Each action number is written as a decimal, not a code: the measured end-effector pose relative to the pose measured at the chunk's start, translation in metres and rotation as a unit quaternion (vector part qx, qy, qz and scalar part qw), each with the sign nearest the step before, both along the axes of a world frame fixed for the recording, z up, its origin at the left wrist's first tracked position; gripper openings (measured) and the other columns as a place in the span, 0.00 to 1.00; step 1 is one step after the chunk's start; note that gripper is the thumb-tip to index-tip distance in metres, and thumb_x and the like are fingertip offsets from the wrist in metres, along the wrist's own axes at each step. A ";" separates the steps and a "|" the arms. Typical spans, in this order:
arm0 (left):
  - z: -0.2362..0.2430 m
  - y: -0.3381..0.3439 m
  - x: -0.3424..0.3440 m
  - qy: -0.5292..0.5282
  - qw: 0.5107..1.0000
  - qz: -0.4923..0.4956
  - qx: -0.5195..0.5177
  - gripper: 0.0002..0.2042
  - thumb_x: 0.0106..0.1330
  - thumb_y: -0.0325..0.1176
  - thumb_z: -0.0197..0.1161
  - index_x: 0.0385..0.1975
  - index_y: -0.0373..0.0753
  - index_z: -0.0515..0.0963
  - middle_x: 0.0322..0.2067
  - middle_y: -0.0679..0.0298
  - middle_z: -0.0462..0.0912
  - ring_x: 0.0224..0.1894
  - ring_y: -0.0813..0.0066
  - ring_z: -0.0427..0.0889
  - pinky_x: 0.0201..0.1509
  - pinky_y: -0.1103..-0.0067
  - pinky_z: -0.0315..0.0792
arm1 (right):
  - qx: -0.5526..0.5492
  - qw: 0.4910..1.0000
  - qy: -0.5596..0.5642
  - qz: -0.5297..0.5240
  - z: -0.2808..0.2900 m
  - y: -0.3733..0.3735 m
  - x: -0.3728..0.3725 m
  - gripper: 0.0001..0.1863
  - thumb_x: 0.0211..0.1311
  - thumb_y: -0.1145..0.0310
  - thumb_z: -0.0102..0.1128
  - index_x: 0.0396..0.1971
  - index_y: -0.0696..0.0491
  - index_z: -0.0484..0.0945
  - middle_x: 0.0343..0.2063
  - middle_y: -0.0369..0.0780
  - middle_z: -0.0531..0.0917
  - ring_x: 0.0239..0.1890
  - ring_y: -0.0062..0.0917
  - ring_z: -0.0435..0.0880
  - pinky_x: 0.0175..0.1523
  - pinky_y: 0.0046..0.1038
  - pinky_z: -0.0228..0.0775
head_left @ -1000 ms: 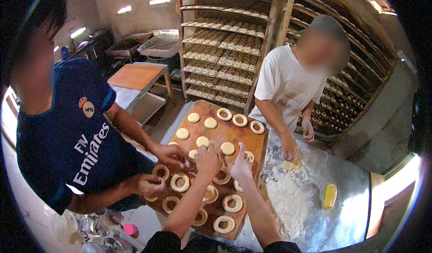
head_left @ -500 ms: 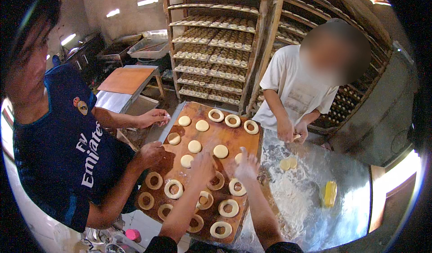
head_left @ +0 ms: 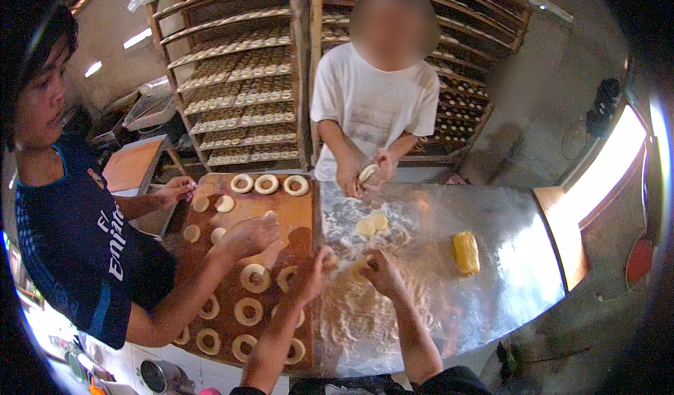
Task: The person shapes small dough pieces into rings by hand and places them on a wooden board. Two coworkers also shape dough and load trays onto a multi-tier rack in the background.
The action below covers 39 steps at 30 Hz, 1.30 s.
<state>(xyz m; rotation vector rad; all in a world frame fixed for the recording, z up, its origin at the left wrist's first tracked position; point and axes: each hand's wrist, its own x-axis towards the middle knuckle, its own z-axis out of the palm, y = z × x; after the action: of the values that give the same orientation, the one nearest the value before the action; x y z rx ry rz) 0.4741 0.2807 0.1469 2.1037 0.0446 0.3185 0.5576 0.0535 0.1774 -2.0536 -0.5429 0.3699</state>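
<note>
My left hand (head_left: pixel 323 261) is curled at the right edge of the wooden board (head_left: pixel 288 219), and my right hand (head_left: pixel 375 268) is curled over the floured metal tabletop (head_left: pixel 481 304). Something small and pale shows at each hand's fingers, too blurred to name. Several dough rings (head_left: pixel 249 311) lie on the board, some beside my left forearm. Two overlapping dough discs (head_left: pixel 372 224) rest on the flour just beyond my hands. A yellow block (head_left: pixel 465 253) sits farther right.
A co-worker in dark blue (head_left: pixel 77 219) reaches over the board from the left. Another in white (head_left: pixel 368 107) stands opposite, holding a dough ring (head_left: pixel 367 174). Racks (head_left: pixel 232 100) of dough pieces stand behind; a small side table (head_left: pixel 130 163) is at left.
The view has swung right. My hands have moved from discs on the board toward the floured tabletop. The co-worker in white has lifted dough between both hands; the one in blue reaches farther in.
</note>
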 end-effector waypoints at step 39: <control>0.076 -0.206 -0.080 -0.141 0.896 0.014 -0.420 0.19 0.72 0.33 0.49 0.61 0.37 0.64 0.42 0.53 0.83 0.47 0.66 0.82 0.49 0.72 0.75 | 0.292 0.902 0.301 0.105 0.023 -0.090 -0.044 0.26 0.72 0.47 0.44 0.60 0.50 0.66 0.42 0.47 0.83 0.47 0.42 0.83 0.49 0.43 0.77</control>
<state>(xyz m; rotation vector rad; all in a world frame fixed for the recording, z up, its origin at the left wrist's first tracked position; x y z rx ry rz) 0.3941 0.0749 0.2230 1.1855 0.0314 0.5115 0.5133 -0.0364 0.1999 -1.2146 -0.4189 0.8259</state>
